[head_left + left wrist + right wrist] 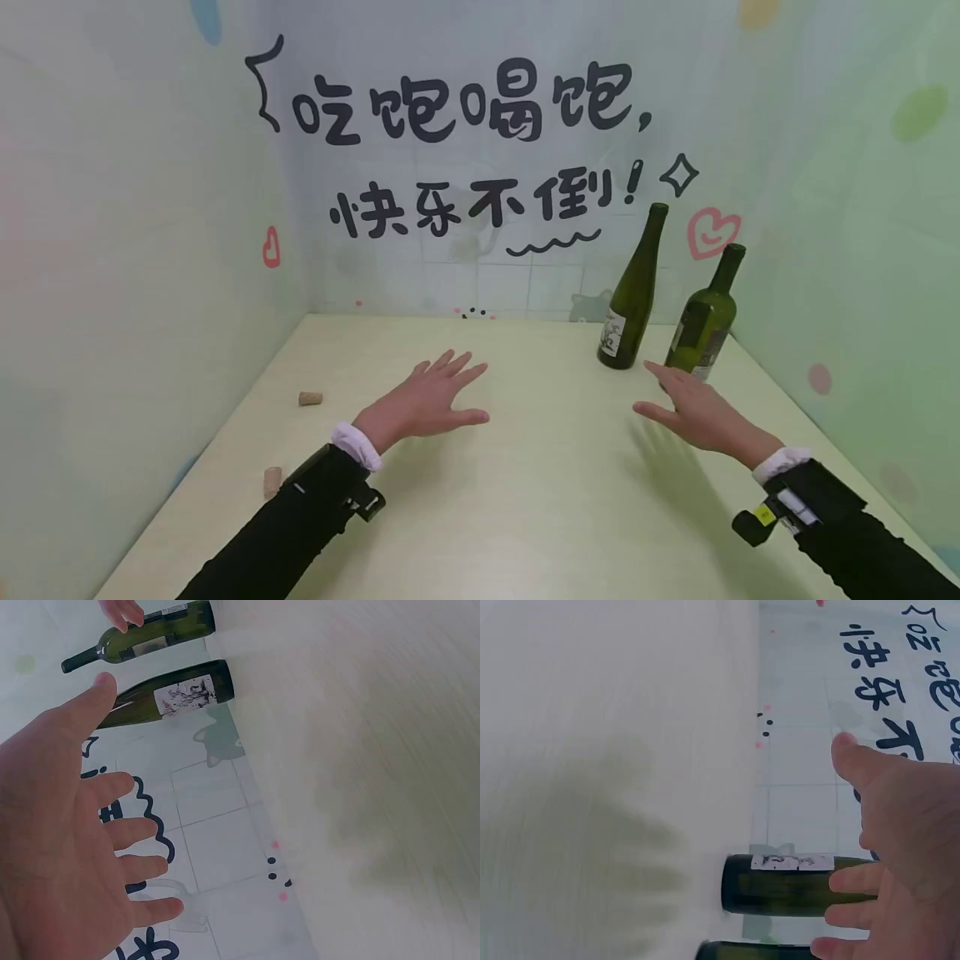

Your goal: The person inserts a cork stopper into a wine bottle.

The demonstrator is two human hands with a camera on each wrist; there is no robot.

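My left hand hovers over the middle-left of the table, fingers spread and thumb held apart, with nothing in it. On the right, my right hand is also raised above the table with fingers extended and holds nothing. Its fingertips overlap the lower part of a square-shouldered green wine bottle in the head view. Left of that bottle stands a slimmer green wine bottle with a pale illustrated label. Both bottles are upright near the back right. In the right wrist view, fingers cover part of the slimmer bottle.
Two corks lie on the left side: one cork farther back, the other cork nearer, beside the left sleeve. Printed walls enclose the pale wooden table at the back, left and right.
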